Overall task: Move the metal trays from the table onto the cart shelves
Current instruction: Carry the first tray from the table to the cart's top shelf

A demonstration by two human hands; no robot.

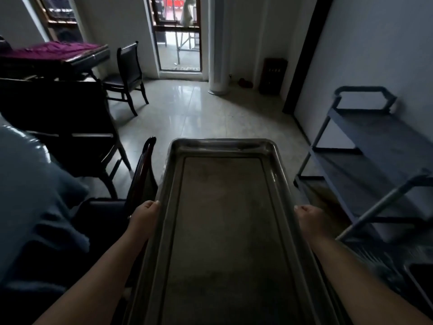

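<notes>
A long rectangular metal tray (225,219) is held level in front of me, its short far end pointing into the room. My left hand (144,219) grips its left long rim and my right hand (311,221) grips its right long rim. The tray is empty inside. A grey cart (375,146) with three shelves stands against the right wall, to the right of the tray and apart from it. Its shelves look bare.
Dark wooden chairs (127,73) stand at the left and close by my left hand. A table with a purple cloth (54,53) is at the far left. A white column (219,43) and a glass door (178,34) are ahead across the tiled floor.
</notes>
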